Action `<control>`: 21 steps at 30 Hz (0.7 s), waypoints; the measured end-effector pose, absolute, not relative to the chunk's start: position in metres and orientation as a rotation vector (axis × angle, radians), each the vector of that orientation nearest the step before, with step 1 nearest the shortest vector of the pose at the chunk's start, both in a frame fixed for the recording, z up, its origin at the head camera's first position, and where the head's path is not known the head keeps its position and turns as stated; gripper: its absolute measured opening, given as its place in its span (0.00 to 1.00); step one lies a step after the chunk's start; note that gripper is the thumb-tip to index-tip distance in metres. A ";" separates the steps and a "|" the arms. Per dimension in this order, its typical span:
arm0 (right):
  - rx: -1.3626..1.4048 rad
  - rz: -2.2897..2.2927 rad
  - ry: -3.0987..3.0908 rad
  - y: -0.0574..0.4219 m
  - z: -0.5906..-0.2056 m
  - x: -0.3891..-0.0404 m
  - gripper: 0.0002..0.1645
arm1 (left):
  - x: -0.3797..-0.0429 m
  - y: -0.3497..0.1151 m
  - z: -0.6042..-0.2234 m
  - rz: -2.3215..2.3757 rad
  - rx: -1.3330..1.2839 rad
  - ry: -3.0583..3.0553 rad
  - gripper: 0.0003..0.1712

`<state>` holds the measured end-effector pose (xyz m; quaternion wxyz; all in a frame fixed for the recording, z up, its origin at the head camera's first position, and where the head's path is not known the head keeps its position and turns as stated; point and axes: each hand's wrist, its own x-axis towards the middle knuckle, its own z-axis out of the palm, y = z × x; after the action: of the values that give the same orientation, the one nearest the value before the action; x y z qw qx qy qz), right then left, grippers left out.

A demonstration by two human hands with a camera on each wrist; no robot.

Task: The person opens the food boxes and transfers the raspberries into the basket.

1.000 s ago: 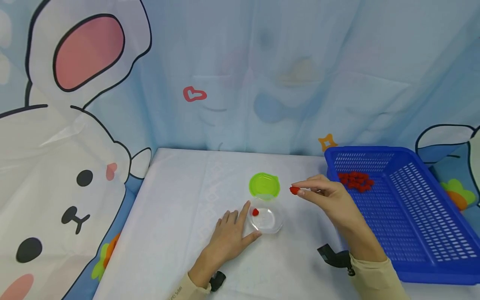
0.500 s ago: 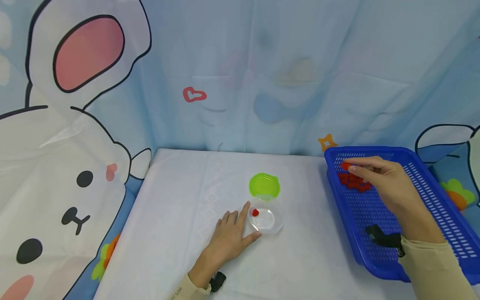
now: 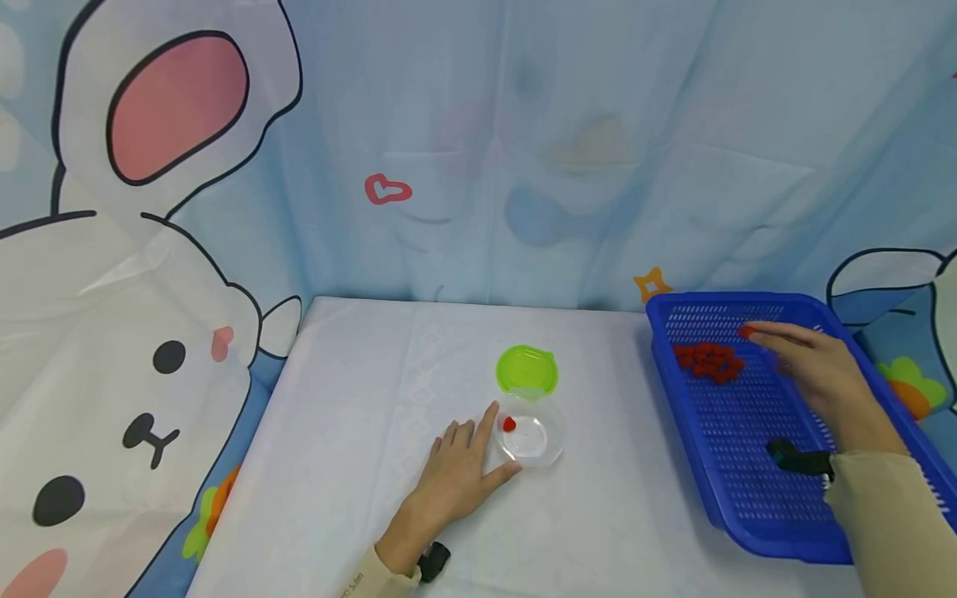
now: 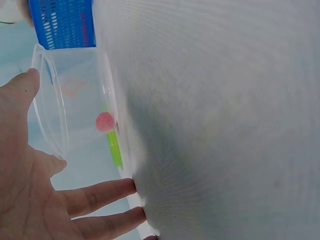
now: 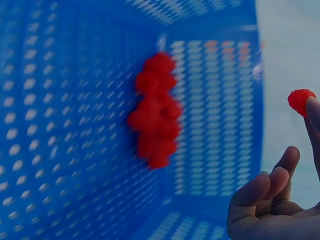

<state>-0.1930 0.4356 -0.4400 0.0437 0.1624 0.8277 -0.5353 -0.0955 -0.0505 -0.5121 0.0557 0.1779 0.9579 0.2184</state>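
My left hand (image 3: pixel 456 482) lies beside a clear plastic cup (image 3: pixel 540 448), with thumb and forefinger spread and touching its rim. In the left wrist view, the other fingers (image 4: pixel 107 194) reach straight down to the cloth. A single red raspberry (image 3: pixel 509 424) sits inside the cup. Over the blue basket (image 3: pixel 763 465), my right hand (image 3: pixel 830 374) pinches another raspberry (image 5: pixel 301 101) between thumb and forefinger. Several more raspberries (image 3: pixel 707 362) lie in a heap in the basket's far left part, sharp in the head view and blurred in the right wrist view.
Right behind the cup is a bright green lid (image 3: pixel 527 368). White cloth (image 3: pixel 359 432) covers the table. A printed curtain (image 3: pixel 478 149) hangs at the back, and the basket's raised walls border the right side.
My right hand has moved from near the cup rightward over the basket, still pinching a raspberry. The left hand, the cup and the raspberry in it have stayed in place.
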 end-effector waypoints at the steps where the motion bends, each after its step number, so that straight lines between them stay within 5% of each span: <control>1: 0.528 -1.628 2.527 0.439 -0.443 -0.193 0.42 | -0.096 -0.050 -0.512 0.662 0.539 2.905 0.52; 9: 0.585 -1.535 2.541 0.457 -0.460 -0.192 0.38 | -0.095 -0.050 -0.511 0.658 0.542 2.895 0.52; 21: 0.680 -1.347 2.574 0.469 -0.486 -0.198 0.46 | -0.095 -0.050 -0.511 0.650 0.547 2.901 0.53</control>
<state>-0.1977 0.4690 -0.4863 0.0785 0.2273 0.8600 -0.4501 -0.0952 -0.0498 -0.5111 0.0594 0.1805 0.9580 0.2146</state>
